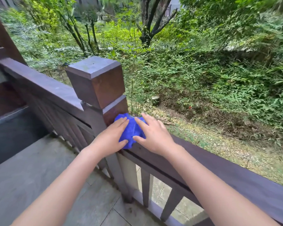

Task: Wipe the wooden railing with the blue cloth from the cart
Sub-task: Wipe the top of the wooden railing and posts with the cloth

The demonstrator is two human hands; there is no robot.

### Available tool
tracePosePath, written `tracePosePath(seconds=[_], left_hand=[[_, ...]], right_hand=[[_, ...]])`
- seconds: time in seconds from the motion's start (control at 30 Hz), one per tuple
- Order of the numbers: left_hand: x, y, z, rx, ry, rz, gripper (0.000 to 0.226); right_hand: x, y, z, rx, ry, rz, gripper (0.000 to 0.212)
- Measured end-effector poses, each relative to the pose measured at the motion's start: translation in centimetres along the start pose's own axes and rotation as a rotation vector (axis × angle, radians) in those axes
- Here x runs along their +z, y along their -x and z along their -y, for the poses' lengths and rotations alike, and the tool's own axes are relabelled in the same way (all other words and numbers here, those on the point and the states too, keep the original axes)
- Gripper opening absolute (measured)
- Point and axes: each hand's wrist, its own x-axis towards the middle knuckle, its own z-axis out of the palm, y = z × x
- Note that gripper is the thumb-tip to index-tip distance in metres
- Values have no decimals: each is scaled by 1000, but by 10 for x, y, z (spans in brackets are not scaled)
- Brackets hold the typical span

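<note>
A bunched blue cloth (131, 130) lies on the top of the dark wooden railing (235, 175), right against the foot of the square corner post (98, 82). My left hand (111, 137) presses flat on the cloth's left side, fingers spread. On the cloth's right side my right hand (152, 132) lies the same way, palm down with fingers apart. Both hands press the cloth rather than grasp it. The cart is not in view.
A second rail (39, 87) runs from the post toward the left rear. Balusters (145, 188) stand under the right rail. Grey stone tiles (31, 168) cover the floor on my side. Beyond the railing lie a gravel slope and dense shrubs and trees.
</note>
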Motion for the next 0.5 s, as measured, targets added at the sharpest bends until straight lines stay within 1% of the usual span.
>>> tracePosePath(seconds=[0.07,0.17,0.23,0.33,0.4,0.5], left_hand=[[1,-2,2,-9,6,0,74],[1,-4,2,-10,30,-44,70],[3,-1,2,2,35,-69,67],[6,7,5,21,87,-87,62],[4,14,7,46,146,-110,57],[2,25,6,84,184,-180,47]], right_hand=[[5,-14,3,15,2,61,64],[6,-21,2,42,-35,56,60],[6,-19,4,69,-58,19,56],[12,-6,11,108,-53,-93,45],[18,5,17,116,-26,-151,40],[24,19,27,113,50,-189,36]])
